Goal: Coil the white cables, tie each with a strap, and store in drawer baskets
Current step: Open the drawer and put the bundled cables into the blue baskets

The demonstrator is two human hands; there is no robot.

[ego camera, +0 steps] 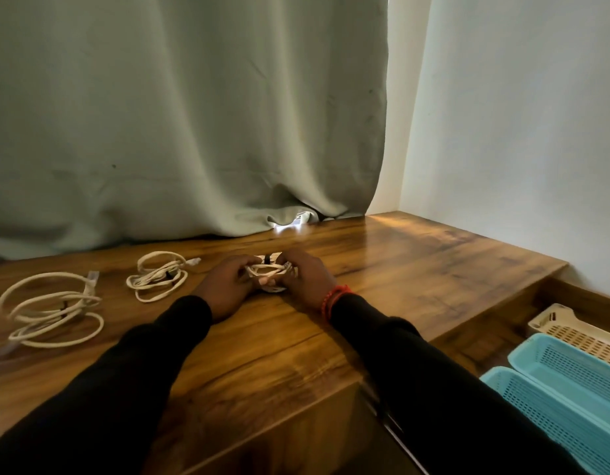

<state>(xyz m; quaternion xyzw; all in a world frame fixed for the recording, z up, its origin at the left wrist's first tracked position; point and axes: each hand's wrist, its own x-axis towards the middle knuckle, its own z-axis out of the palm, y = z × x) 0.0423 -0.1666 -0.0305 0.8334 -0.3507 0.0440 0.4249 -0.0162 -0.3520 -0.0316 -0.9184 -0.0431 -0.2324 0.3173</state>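
Note:
A small coil of white cable (266, 269) rests on the wooden tabletop (416, 265), with a black strap (267, 259) showing at its top. My left hand (226, 286) grips its left side and my right hand (307, 279) grips its right side; much of the coil is hidden between my fingers. Left of my hands lies a second white coil (157, 275) with a dark strap across its middle. At the far left lies a third, larger white coil (53, 310), also with a dark strap at its centre.
A grey-green curtain (187, 114) hangs along the back edge of the table. At the lower right an open drawer holds two blue baskets (570, 392) and a cream basket (570, 330). A white wall (519, 132) closes the right side.

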